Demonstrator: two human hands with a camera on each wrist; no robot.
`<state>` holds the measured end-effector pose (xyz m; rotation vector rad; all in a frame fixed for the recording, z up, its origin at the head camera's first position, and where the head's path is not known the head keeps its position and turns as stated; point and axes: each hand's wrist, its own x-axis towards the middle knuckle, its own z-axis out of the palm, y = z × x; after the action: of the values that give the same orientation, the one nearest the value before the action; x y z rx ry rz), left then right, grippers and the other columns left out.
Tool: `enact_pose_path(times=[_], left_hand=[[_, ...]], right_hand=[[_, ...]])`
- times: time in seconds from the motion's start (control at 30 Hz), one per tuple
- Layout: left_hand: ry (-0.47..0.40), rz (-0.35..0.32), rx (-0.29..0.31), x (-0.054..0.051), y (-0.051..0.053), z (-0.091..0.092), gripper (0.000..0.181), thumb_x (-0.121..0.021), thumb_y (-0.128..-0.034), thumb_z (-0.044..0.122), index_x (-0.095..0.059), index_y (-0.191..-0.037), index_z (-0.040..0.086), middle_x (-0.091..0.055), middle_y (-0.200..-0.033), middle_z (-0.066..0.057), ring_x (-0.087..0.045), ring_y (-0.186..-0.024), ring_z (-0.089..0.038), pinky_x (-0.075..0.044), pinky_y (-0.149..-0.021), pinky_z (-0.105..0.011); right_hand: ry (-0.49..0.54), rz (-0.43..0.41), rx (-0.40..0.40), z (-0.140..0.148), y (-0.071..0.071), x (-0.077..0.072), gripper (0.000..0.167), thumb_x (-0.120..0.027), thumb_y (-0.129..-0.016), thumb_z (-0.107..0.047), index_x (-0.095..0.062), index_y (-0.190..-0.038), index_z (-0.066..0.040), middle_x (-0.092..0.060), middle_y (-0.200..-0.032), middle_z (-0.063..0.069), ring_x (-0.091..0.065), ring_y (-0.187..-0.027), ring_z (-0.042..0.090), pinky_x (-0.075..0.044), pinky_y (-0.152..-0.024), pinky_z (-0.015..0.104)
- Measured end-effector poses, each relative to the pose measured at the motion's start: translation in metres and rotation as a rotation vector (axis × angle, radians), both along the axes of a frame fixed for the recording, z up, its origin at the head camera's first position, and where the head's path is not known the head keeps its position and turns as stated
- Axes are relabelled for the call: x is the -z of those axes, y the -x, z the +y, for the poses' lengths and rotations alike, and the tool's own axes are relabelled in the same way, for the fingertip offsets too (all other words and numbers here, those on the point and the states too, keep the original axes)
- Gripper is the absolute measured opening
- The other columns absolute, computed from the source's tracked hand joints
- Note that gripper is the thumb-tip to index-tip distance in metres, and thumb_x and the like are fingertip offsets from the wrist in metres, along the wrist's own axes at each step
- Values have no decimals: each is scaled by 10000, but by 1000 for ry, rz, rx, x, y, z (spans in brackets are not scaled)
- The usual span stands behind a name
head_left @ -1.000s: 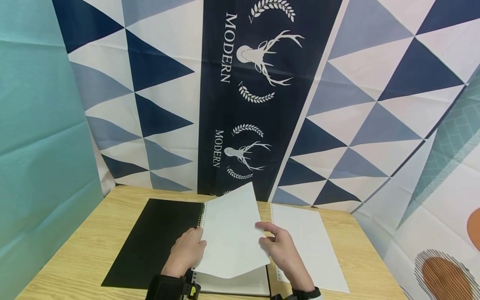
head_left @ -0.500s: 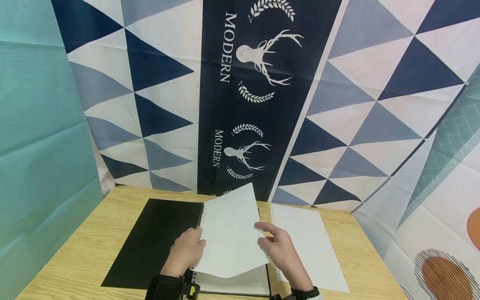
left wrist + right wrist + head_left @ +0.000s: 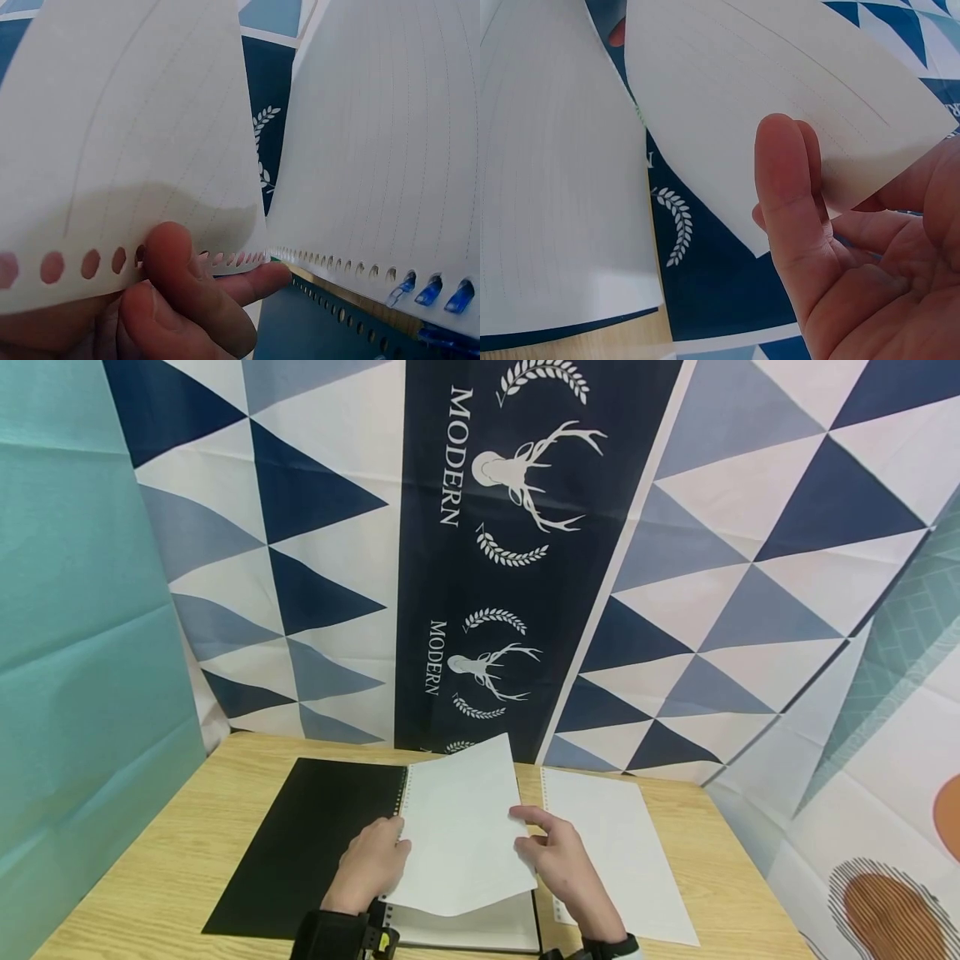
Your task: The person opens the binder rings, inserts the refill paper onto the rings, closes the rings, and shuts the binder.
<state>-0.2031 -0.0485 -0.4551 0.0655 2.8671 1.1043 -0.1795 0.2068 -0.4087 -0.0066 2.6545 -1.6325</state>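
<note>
A white lined sheet of loose-leaf paper (image 3: 465, 827), with a row of punched holes down its left edge, is held raised and slightly bowed above an open ring-bound notebook (image 3: 480, 927). My left hand (image 3: 371, 864) pinches its punched edge, thumb (image 3: 171, 251) beside the holes. At the opposite edge, my right hand (image 3: 562, 868) pinches the paper between thumb and fingers. In the left wrist view, clear bluish rings (image 3: 430, 291) pass through some holes of the notebook pages (image 3: 360, 135) below. The notebook's black cover (image 3: 315, 839) lies flat to the left, partly behind my left hand.
Another punched white sheet (image 3: 622, 860) lies on the wooden table (image 3: 142, 852), right of the notebook, partly covered by my right hand. Patterned cloth (image 3: 330, 568) hangs behind the table, and a teal cloth (image 3: 90, 652) hangs at the left.
The top corner of the held sheet has dropped slightly. Both hands keep their grip and have barely moved.
</note>
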Motion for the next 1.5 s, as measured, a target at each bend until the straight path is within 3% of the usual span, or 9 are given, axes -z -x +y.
enact_pose_path(times=[0.2,0.43,0.73,1.0,1.17,1.37,1.5], left_hand=[[0,3,2,2,1,1,383,-623,-984,106,-605,-1337,-41,-650,-1249,-221,-641,-1002,-278,-543,-894,-552],[3,-1,5,4,2,1,380,-616,-990,110,-606,-1339,-41,-642,-1285,-227,-652,-1096,-339,-526,-934,-587],[4,-19,11,3,2,1,380,-617,-993,110,-604,-1339,-45,-640,-1286,-231,-649,-1127,-362,-517,-949,-597],[1,-29,11,1,1,3,378,-612,-995,111,-605,-1340,-44,-636,-1306,-232,-630,-1185,-397,-501,-972,-607],[4,-33,8,2,2,1,384,-617,-991,106,-604,-1345,-44,-628,-1337,-234,-628,-1198,-402,-497,-977,-613],[4,-35,11,4,2,-2,366,-626,-981,97,-619,-1322,-35,-651,-1309,-226,-661,-1102,-347,-519,-935,-601],[0,-36,10,4,3,-2,369,-620,-984,96,-615,-1328,-38,-650,-1311,-225,-651,-1152,-382,-510,-948,-611]], right_hand=[[0,-1,4,2,0,0,440,-587,-884,18,-651,-1315,-43,-586,-1412,216,-690,-824,187,-518,-691,303],[2,1,3,3,1,1,435,-587,-882,31,-654,-1307,-33,-576,-1420,227,-680,-812,187,-509,-667,288],[3,-8,8,3,2,1,444,-583,-878,27,-654,-1311,-40,-585,-1405,222,-608,-677,167,-409,-517,260],[-6,-16,20,4,2,0,442,-583,-873,20,-654,-1306,-32,-580,-1412,225,-658,-783,183,-493,-648,291],[-5,-43,9,4,3,1,456,-587,-873,9,-641,-1324,-31,-568,-1421,230,-657,-779,189,-475,-606,290],[-7,-70,-12,5,2,1,470,-594,-881,2,-621,-1349,-27,-542,-1446,242,-663,-801,189,-477,-587,290],[-13,-75,-17,5,2,1,473,-595,-882,-1,-617,-1353,-25,-540,-1444,246,-651,-770,183,-473,-581,288]])
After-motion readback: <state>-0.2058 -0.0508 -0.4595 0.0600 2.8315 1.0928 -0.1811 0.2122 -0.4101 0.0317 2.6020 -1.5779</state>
